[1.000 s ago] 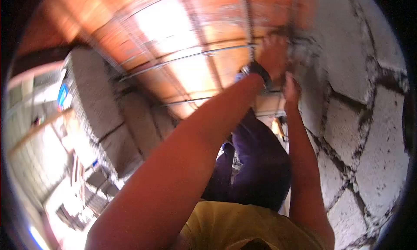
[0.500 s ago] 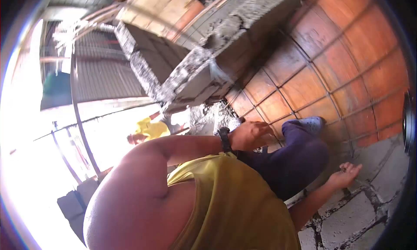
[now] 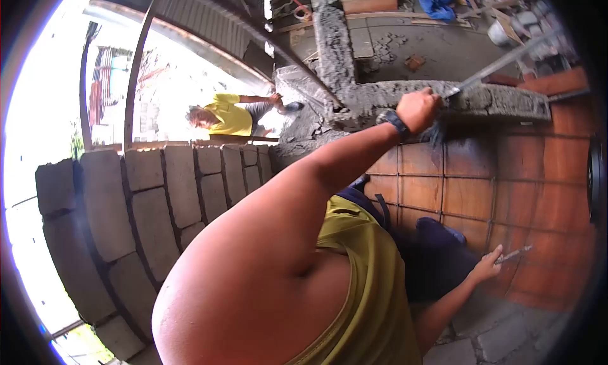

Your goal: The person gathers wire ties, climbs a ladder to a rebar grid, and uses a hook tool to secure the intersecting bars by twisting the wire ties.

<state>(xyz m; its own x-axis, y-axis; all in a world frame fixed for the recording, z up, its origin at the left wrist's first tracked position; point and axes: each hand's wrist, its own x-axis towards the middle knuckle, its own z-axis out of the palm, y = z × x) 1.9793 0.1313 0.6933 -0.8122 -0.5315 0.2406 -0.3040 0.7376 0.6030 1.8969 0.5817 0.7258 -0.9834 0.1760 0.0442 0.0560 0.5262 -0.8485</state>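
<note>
My left hand (image 3: 418, 110), with a dark watch on the wrist, is closed at the near end of a long metal bar (image 3: 500, 64), above the rough concrete wall top. Lower right, my right hand (image 3: 486, 267) grips a thin metal tool (image 3: 514, 255) that points to the right. Its exact kind is too small to make out. Behind both hands, a grid of steel bars (image 3: 443, 175) lies over orange-brown boards.
A block wall (image 3: 149, 206) stands on the left. Beyond it a person in a yellow shirt (image 3: 231, 119) is near the wall corner. A blue tarp (image 3: 434, 0), a white bucket (image 3: 500, 32) and loose wood lie at the top right.
My left hand has moved up and right and closed on the bar. The tool now shows clearly in my right hand. The view has turned, bringing the left block wall into sight.
</note>
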